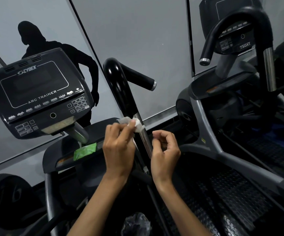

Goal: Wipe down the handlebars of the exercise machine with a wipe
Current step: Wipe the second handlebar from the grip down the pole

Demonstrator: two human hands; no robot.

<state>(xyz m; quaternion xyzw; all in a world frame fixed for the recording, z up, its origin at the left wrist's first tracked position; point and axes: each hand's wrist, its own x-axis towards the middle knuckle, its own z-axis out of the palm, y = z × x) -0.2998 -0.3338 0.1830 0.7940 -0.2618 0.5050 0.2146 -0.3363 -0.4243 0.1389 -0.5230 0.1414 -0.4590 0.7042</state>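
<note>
A black curved handlebar (120,82) with a silver metal section rises in the middle of the view. My left hand (119,147) pinches a crumpled white wipe (134,124) and holds it against the silver part of the bar. Just right of the bar, my right hand (165,149) hovers with its fingers curled; it holds nothing that I can see and does not touch the bar.
The machine's black console (35,97) stands at the left, with a green wipe packet (85,150) on the ledge below it. A second machine with its own handlebar (263,41) stands at the right. A grey mirrored wall lies behind. A crumpled plastic bag (136,223) sits low.
</note>
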